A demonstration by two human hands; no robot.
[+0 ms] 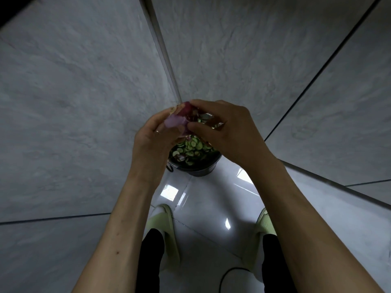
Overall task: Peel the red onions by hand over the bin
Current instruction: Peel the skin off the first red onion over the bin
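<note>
A red onion [178,119], part pale purple flesh and part dark red skin, is held up between both hands above a dark bin [196,166]. My left hand [152,140] cups it from the left with curled fingers. My right hand [224,127] pinches the onion's skin on its right side between thumb and fingers. The bin stands on the floor in the corner below, and it holds cucumber slices and purple peel scraps [190,151].
Grey marbled walls meet in a corner [165,60] right behind the bin. The glossy white tile floor [203,208] lies below. My feet in pale green slippers [167,225] stand either side, and a dark cable [230,273] loops on the floor.
</note>
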